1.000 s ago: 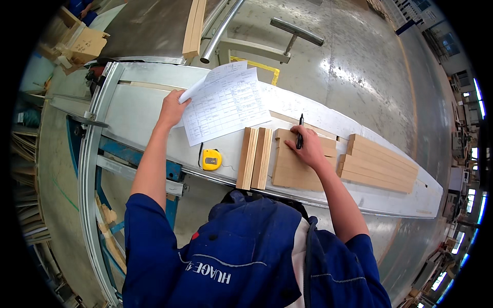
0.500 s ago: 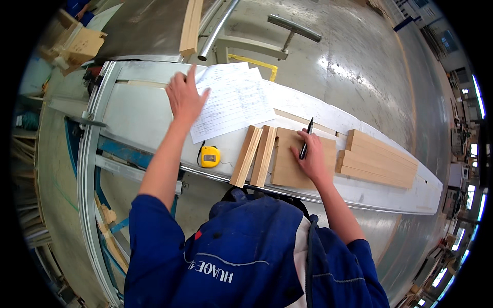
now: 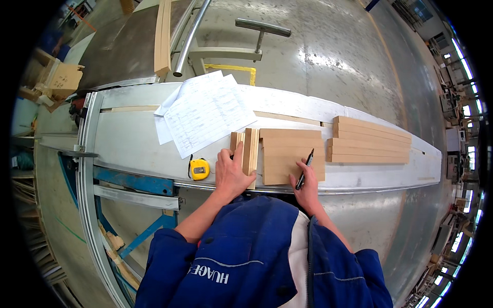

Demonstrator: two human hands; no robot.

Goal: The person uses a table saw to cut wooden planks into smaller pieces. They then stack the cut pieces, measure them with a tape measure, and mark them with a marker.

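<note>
My left hand (image 3: 231, 172) grips the left of two narrow plywood pieces (image 3: 250, 154) standing side by side on the pale table (image 3: 123, 128). My right hand (image 3: 305, 185) holds a black marker (image 3: 310, 157) over a square wooden board (image 3: 287, 149). A yellow tape measure (image 3: 199, 169) lies left of my left hand. Printed sheets (image 3: 205, 113) lie loosely overlapped behind it. Several longer wooden strips (image 3: 367, 149) lie stacked to the right of the board.
A metal rail (image 3: 90, 154) crosses the table's left end. Behind are a dark bench (image 3: 118, 46) with boards (image 3: 163, 36), metal bars (image 3: 262, 26) and cardboard (image 3: 67, 79). Blue framework (image 3: 144, 231) stands below. A blurred blue-clad person (image 3: 54, 43) is at the upper left.
My left hand has let go of the papers and moved down onto the plywood pieces. My right hand, still with the marker, has shifted lower over the square board.
</note>
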